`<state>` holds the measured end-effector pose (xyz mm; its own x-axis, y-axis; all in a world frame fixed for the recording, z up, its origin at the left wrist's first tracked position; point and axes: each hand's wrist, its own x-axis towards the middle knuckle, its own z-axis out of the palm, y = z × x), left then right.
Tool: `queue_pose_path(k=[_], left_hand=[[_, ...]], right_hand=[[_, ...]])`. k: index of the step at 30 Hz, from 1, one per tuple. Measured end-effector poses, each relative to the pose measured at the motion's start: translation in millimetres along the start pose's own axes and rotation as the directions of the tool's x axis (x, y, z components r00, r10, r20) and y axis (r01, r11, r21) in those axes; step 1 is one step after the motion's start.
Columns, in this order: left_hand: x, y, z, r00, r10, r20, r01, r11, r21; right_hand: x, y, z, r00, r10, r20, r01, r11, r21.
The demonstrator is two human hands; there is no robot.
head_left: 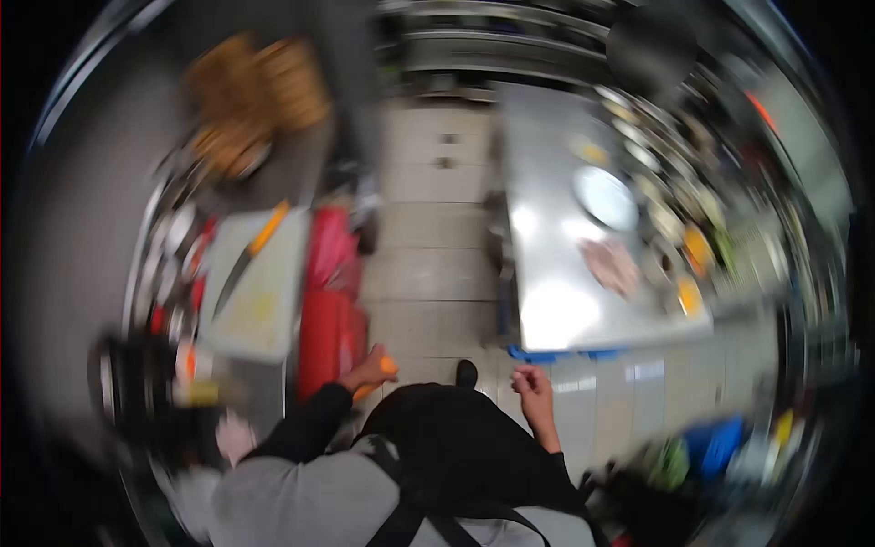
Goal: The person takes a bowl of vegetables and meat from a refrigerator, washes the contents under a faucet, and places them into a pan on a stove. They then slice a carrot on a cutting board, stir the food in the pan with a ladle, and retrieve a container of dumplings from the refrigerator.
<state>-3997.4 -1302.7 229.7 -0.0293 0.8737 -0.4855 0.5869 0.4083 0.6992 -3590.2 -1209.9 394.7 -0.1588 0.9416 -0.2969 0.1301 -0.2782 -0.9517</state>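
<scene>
My left hand [369,369] is closed round an orange item [388,365], blurred, beside the red bin-like object [333,337] at the left counter. My right hand [533,383] hangs in front of my body with its fingers curled, near the front edge of the steel table [556,273]; whether it holds anything is too blurred to tell. On the left counter lies a white cutting board [264,310] with yellow stains. A knife with an orange handle [270,228] rests on it, its blade toward the lower left.
Several bowls and containers line the right side of the steel table, near a white plate [605,198] and a pinkish cloth [611,265]. Wicker baskets [246,87] stand at the back left. A tiled floor [428,246] runs between the counters. Bags [714,447] lie at lower right.
</scene>
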Motion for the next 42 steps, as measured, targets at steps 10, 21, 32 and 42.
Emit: queue_pose_path(k=[10,21,32,42], left_hand=[[-130.6,75.7,-43.2,0.807,-0.213,-0.551,0.027,0.945,-0.326],[-195.6,28.2,-167.2,0.328,-0.423,-0.845,0.08,0.903,-0.422],[-165.9,24.4,-216.2,0.29,-0.433,-0.853,-0.144,0.862,-0.486],[-163.9,41.5,-198.5,0.185,-0.616,-0.766,-0.166,0.748,-0.642]], right_hand=[[147.9,-117.0,121.4,0.747,-0.083,0.66,0.204,0.973,-0.109],[186.4,-160.2,447.3,0.228,-0.199,0.953,0.733,0.679,-0.034],[216.7,-148.2,728.3,-0.011,-0.29,0.957,0.905,0.405,0.133],[273.3,-106.9,820.6,-0.208,-0.294,0.933,0.972,-0.167,0.164]])
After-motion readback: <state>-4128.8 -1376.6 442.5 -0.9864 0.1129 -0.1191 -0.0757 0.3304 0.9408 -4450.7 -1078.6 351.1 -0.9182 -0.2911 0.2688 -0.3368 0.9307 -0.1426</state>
